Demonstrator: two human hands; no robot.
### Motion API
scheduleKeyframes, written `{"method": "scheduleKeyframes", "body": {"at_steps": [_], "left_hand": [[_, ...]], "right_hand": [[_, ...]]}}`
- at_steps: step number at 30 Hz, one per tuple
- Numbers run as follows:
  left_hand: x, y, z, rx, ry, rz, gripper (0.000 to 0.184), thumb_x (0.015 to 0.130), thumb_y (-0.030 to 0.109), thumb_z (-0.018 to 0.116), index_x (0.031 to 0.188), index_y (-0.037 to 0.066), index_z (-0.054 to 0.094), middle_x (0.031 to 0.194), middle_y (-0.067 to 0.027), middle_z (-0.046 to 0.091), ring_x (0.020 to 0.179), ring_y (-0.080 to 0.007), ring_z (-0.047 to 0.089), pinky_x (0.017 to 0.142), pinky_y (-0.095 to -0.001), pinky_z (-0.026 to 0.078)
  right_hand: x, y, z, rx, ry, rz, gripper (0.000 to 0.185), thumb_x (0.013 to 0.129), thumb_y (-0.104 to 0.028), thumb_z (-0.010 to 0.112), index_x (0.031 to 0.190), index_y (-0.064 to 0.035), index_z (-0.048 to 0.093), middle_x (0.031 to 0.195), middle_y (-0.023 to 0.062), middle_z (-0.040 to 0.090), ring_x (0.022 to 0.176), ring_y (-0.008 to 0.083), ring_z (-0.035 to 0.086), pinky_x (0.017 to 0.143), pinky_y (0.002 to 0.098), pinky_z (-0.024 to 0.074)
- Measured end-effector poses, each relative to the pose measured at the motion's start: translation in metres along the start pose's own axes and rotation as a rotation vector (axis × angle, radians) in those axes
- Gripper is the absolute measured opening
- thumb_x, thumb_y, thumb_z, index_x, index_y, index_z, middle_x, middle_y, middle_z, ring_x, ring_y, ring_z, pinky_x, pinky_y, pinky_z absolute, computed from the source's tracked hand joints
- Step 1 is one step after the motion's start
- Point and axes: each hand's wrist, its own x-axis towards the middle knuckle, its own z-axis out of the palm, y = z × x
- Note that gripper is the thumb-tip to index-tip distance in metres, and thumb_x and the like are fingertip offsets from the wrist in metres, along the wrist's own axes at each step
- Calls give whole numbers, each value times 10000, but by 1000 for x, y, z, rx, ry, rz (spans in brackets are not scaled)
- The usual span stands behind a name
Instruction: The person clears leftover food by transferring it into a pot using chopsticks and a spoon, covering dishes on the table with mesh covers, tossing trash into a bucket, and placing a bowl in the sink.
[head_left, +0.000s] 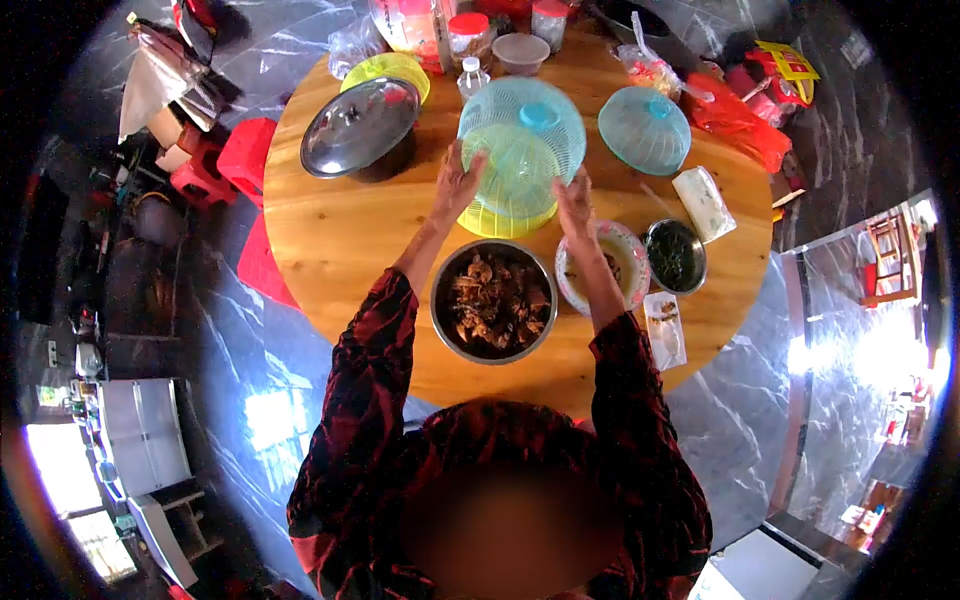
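My left hand (460, 183) and my right hand (574, 203) grip opposite sides of a blue mesh cover (555, 115) over the wooden table (335, 240). A yellow-green cover (510, 222) shows through and below the blue one. Nearer to me stands a steel bowl of brown meat pieces (495, 300). Beneath my right forearm is a pink-rimmed bowl (640, 262) with liquid and some food in it. Beside it sits a smaller metal bowl of dark greens (675, 257).
A lidded black pot (360, 130) stands at the table's left, another blue cover (645, 130) at the right. Red-lidded jars (469, 38), a clear bottle (473, 80) and a plastic bowl (521, 54) line the far edge. A white packet (704, 205) and red bag (740, 120) lie right.
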Motion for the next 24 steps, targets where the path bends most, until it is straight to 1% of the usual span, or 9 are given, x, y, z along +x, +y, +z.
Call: {"method": "scheduleKeyframes", "body": {"at_steps": [2, 4, 6, 9, 16, 18, 21, 22, 24], "left_hand": [[-12, 16, -11, -353, 50, 306, 615, 858, 340, 560, 1273, -55, 336, 1226, -241, 410, 1177, -375, 375, 983, -386, 313], [-47, 44, -42, -360, 74, 352, 581, 869, 301, 555, 1273, -51, 332, 1207, -228, 414, 1158, -350, 388, 978, -377, 321], [-100, 58, -66, -415, 64, 312, 525, 881, 241, 549, 1267, -38, 327, 1202, -197, 412, 1121, -292, 419, 949, -362, 352], [-183, 74, -94, -689, -92, 81, 438, 891, 153, 524, 1240, -11, 317, 1136, -138, 465, 1023, -194, 491, 865, -331, 412], [-292, -22, -76, -227, -46, -128, 539, 845, 289, 608, 1213, -17, 360, 1125, -166, 459, 1021, -235, 472, 846, -346, 404], [-298, -43, -65, -195, -50, -176, 560, 842, 314, 612, 1219, -11, 356, 1139, -167, 452, 1030, -242, 469, 852, -340, 399], [-292, -51, -67, -870, -79, -411, 549, 828, 361, 626, 1180, 20, 379, 1061, -109, 517, 974, -206, 519, 799, -339, 426], [-290, -53, -69, -872, -71, -410, 549, 828, 361, 626, 1180, 20, 379, 1061, -109, 517, 974, -206, 519, 799, -339, 426], [-288, -57, -73, -1009, -68, -723, 547, 807, 393, 642, 1149, 36, 407, 1001, -81, 541, 947, -182, 531, 756, -324, 440]], "right_hand": [[-18, -33, -22, 274, 11, -211, 704, 864, -337, 544, 1392, -37, 188, 1377, 173, 295, 1218, 273, 365, 980, 368, 324], [-61, -97, -49, 202, 66, -212, 637, 879, -295, 528, 1377, -46, 217, 1292, 154, 385, 1153, 253, 422, 948, 355, 353], [-95, -103, -60, 340, -1, -161, 635, 877, -264, 522, 1377, -26, 211, 1296, 155, 385, 1170, 260, 407, 973, 364, 327], [-153, -88, -68, 75, -21, -242, 611, 870, -256, 514, 1363, -13, 246, 1318, 160, 361, 1209, 278, 366, 1000, 382, 290], [-254, -35, -49, 81, -129, 151, 641, 861, -354, 514, 1346, -12, 273, 1272, 201, 375, 1155, 324, 398, 943, 436, 344], [-261, -19, -44, 84, -103, 127, 640, 862, -360, 513, 1345, -16, 274, 1253, 209, 381, 1106, 335, 423, 897, 446, 377], [-258, -1, -48, 27, -137, 129, 603, 862, -343, 522, 1314, -7, 307, 1222, 202, 404, 1073, 323, 445, 873, 428, 390], [-255, 10, -48, 51, -134, 119, 584, 862, -343, 529, 1293, -6, 325, 1203, 192, 419, 1061, 307, 453, 864, 418, 392], [-249, 28, -46, 73, -139, 106, 566, 861, -342, 537, 1272, -5, 342, 1183, 183, 434, 1048, 292, 461, 855, 408, 394]]}}
